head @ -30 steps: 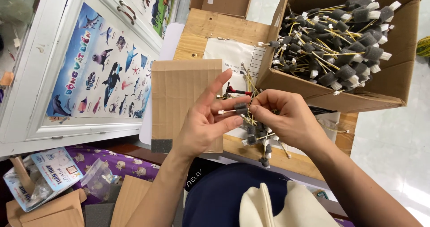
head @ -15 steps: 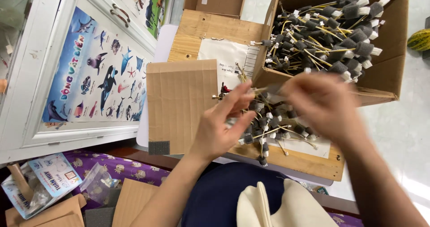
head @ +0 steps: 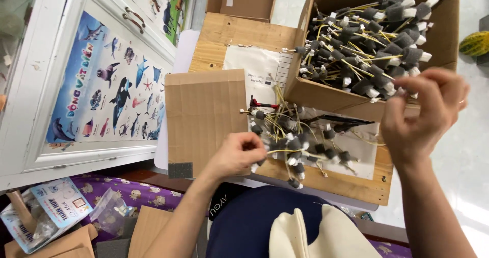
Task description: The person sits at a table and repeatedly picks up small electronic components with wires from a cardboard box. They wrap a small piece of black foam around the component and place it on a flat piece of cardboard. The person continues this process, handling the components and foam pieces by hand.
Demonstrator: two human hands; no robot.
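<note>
Loose pile of small wire pieces (head: 300, 141), yellow leads w/ grey foam-wrapped ends and white tips, lies on a white paper sheet (head: 257, 64) on a wooden board (head: 229, 34), within easy reach of both hands. Left hand (head: 239, 153) sits at the pile's near-left edge, fingers curled narrow and pinching into the wires; which single piece it grips, can't tell. Right hand (head: 425, 110) is up at the front lip of the cardboard box (head: 448, 39), fingers bunched close at a grey end there; can't tell if it really holds one. Box is tipped toward the person, probably so the finished-looking bundle stays stacked w/ tips out. Flat cardboard sheet (head: 206, 115) lies just left of the pile.

Vs 0.5 s ago: right hand has gone from over the pile up to the box; left hand dropped lower, off the cardboard sheet.
</note>
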